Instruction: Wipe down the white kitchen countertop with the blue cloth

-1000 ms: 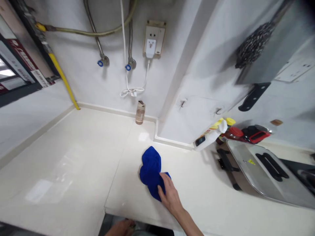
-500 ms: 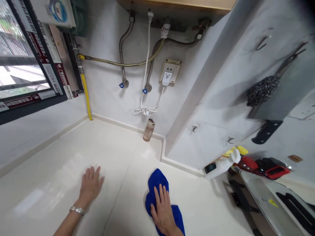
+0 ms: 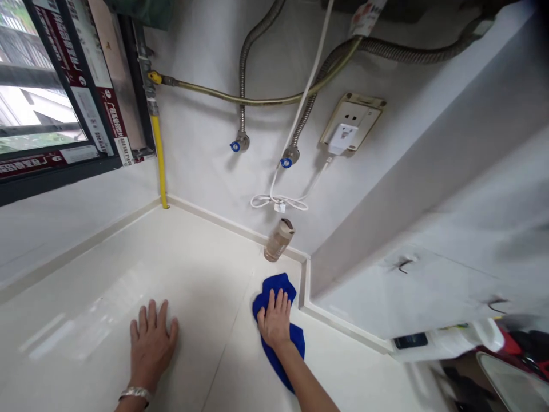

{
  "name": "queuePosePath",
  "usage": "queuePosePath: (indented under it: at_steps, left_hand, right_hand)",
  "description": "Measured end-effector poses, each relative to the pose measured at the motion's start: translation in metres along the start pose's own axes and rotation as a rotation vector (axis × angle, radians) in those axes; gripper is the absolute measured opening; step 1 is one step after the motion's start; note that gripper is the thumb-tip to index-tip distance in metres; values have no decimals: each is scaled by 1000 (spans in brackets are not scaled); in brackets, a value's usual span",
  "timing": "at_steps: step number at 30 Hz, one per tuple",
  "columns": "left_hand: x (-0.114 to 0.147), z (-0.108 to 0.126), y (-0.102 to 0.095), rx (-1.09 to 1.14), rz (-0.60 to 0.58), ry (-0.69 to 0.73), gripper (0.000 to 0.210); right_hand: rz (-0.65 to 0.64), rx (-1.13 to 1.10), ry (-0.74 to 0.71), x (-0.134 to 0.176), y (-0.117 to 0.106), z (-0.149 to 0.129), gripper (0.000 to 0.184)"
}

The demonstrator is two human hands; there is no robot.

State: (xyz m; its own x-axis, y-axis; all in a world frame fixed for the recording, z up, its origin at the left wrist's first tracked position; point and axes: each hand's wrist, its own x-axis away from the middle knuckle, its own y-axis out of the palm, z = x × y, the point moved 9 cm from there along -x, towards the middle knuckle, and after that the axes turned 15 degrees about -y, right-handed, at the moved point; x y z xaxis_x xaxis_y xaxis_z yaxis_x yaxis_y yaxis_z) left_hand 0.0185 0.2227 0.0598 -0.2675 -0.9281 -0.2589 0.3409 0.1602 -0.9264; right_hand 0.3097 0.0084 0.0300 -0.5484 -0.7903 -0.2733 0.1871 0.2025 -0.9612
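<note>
A blue cloth [image 3: 278, 282] lies crumpled on the glossy cream countertop [image 3: 193, 269]. My right hand [image 3: 275, 323] presses down on it with the palm, fingers stretched out and pointing toward the back corner. Parts of the cloth show past the fingertips and under the forearm. To the left, my left hand [image 3: 151, 343] rests flat on the bare counter, fingers spread, with nothing in it. A silvery bracelet [image 3: 136, 392] circles that wrist. Just beyond the cloth, a brownish cylindrical container [image 3: 279, 240] stands against the back edge.
A yellow pipe [image 3: 159, 160] runs down into the left back corner. Hoses, two blue-handled valves, and a white looped cord [image 3: 278, 201] hang on the wall below a socket [image 3: 354, 125]. A wall projection borders the right side, with a white bottle [image 3: 450, 343] beyond it.
My right hand has slid forward with the cloth, closer to the back corner and the container. The view has moved nearer the wall. My left hand stays flat on the counter.
</note>
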Motion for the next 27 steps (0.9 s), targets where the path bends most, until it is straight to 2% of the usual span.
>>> queuePosePath:
  at_steps: [4, 8, 15, 18, 21, 27]
  left_hand:
    - [0, -2, 2, 15, 17, 15, 65]
    - [0, -4, 6, 28, 14, 7, 64]
    - [-1, -4, 9, 18, 1, 2, 64]
    - [-1, -7, 10, -5, -33, -23, 63]
    - [-2, -8, 10, -15, -67, -40, 62]
    - [-3, -8, 4, 4, -65, -57, 62]
  right_hand:
    - [-24, 105, 114, -46, 10, 40, 63]
    - [-1, 139, 166, -81, 20, 76, 63]
    - [42, 124, 206, -112, 38, 101, 61]
    - [83, 108, 191, -108, 31, 93, 60]
    - [124, 95, 153, -90, 17, 73, 58]
    - [123, 41, 22, -18, -4, 15, 59]
